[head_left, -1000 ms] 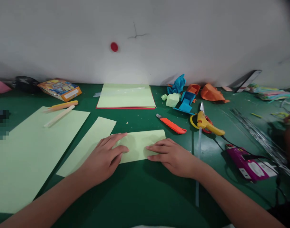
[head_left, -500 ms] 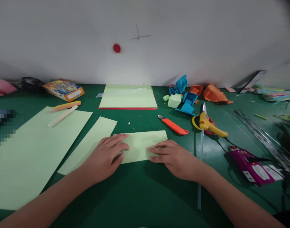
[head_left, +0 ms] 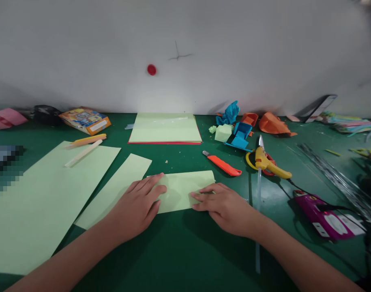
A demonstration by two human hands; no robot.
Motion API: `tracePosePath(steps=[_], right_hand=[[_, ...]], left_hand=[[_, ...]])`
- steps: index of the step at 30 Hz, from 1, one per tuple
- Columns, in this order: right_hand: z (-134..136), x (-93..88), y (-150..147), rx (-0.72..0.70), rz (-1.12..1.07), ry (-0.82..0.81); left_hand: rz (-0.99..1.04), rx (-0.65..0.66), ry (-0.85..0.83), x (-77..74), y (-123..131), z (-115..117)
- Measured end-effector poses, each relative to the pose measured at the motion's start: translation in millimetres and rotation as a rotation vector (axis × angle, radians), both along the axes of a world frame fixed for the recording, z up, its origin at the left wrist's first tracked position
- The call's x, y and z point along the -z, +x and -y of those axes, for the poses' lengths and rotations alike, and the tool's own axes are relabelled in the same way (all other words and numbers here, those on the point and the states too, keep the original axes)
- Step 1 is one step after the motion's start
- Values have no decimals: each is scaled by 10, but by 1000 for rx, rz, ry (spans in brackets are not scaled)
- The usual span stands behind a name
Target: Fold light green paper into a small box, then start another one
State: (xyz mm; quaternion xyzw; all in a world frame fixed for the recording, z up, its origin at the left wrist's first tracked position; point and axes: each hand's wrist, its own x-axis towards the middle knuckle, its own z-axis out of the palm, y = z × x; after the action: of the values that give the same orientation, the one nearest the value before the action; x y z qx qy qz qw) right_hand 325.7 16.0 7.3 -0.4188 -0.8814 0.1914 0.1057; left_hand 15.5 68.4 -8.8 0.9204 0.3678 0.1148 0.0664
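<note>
A pale green sheet of paper (head_left: 179, 190) lies in front of me, its far edge folded or curled over. My left hand (head_left: 142, 198) rests on its left end, fingers stretched out and apart. On the right end lie the fingertips of my right hand (head_left: 221, 205), its fingers also extended. Neither hand grips anything. Partly under my left forearm is a narrow green paper strip (head_left: 118, 190), with a large green sheet (head_left: 45, 202) further left. Just beyond the paper sits an orange box cutter (head_left: 223, 164), its blade tip showing.
A yellow glue gun (head_left: 269, 164) with a glue stick rests over scissors (head_left: 260, 142) at right, wired near a purple power strip (head_left: 322, 215). Stacked paper (head_left: 164, 129), crumpled blue paper (head_left: 229, 113) and an orange box (head_left: 86, 120) stand along the wall.
The whole view has shifted slightly, so everything sits a little lower in the picture. Both hands stay on the paper in nearly the same pose.
</note>
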Motion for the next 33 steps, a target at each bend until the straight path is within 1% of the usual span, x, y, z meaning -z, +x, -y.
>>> tracePosePath(steps=[4,8,14,20,23,26,29,32,33], right_hand=[[8,-22,-19,2,-6,-3],[16,-17,-26,3,-7,16],[27,-15,-33,0,-25,66],[29,-65,-73,28,0,59],[14,-119,-202,118,97,106],[-73,-191,-435,185,212,130],[-246,-235,-720,140,272,144],[-421,-221,-957,52,381,101],[-463,-209,-1012,51,408,94]], left_hand=[[-28,12,-5,4,-30,-8],[-46,3,-5,60,-84,-48],[-123,20,117,182,-116,-74],[-160,14,133,187,-127,-70],[-146,18,131,185,-144,-76],[-88,42,109,200,-168,-91],[-58,58,120,221,-182,-95],[-66,63,154,226,-181,-77],[-76,62,162,221,-178,-68]])
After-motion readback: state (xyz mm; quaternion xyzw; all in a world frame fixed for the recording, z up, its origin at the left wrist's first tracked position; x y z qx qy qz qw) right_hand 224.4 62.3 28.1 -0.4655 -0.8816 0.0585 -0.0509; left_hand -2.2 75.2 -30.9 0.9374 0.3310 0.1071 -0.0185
